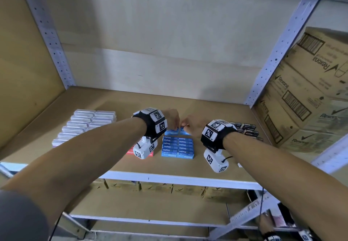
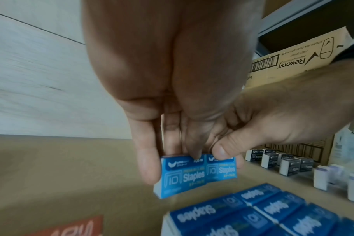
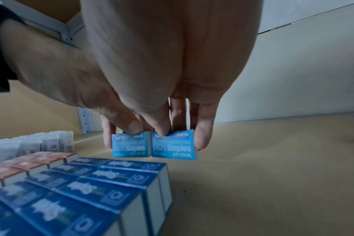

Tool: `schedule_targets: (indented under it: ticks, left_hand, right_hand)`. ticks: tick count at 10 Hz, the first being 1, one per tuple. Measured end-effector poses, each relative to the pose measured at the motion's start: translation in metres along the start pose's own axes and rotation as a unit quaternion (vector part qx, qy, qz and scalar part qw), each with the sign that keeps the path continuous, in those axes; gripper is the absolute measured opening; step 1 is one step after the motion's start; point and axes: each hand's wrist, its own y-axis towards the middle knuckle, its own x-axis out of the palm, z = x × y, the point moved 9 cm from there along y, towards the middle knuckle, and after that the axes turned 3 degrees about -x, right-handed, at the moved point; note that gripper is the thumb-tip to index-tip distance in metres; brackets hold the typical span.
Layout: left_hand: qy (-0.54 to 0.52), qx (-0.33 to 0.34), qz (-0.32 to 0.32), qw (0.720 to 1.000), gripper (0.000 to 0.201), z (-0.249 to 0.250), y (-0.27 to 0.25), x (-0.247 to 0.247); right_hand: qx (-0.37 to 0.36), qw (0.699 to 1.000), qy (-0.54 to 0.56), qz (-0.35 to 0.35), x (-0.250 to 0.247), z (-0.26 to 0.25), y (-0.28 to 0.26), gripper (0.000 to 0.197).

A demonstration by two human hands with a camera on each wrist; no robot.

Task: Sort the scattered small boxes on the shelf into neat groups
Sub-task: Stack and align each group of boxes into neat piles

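Two light blue staples boxes stand side by side, touching, just behind a block of darker blue staples boxes (image 1: 178, 146). My left hand (image 1: 174, 122) pinches the left box (image 2: 182, 177) between thumb and fingers. With thumb and fingers, my right hand (image 1: 190, 127) pinches the right box (image 3: 173, 147). The hands meet knuckle to knuckle over the pair. I cannot tell whether the two boxes rest on the shelf board (image 1: 207, 108) or hang just above it.
Clear-lidded boxes (image 1: 84, 125) are grouped at the left and red boxes (image 1: 130, 151) lie under my left wrist. Black boxes (image 1: 246, 129) stand at the right, with white ones (image 2: 333, 175) beside them. Rexona cartons (image 1: 305, 90) fill the neighbouring bay.
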Motion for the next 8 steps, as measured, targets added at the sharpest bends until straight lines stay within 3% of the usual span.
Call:
schedule_targets:
  ticks: [2,3,6,8]
  left_hand:
    - [-0.03,0.024,-0.013,0.999,0.013,-0.001,-0.012,0.008]
    - [-0.007,-0.003,-0.016,1.0,0.012,-0.002,-0.016,0.013]
    - [-0.009,-0.014,-0.015,1.0,0.027,-0.001,-0.02,0.013]
    - [-0.018,-0.007,-0.019,1.0,0.023,-0.003,-0.019,0.015]
  right_hand:
    - [0.014,1.0,-0.001,0.018,0.008,-0.002,-0.005,0.034]
    - [0.014,1.0,0.006,0.021,0.008,-0.008,-0.011,0.022]
    - [0.043,0.999,0.021,-0.003,0.017,-0.002,-0.009,0.027]
    - [0.033,0.999,0.015,-0.016,0.021,-0.002,-0.007,0.029]
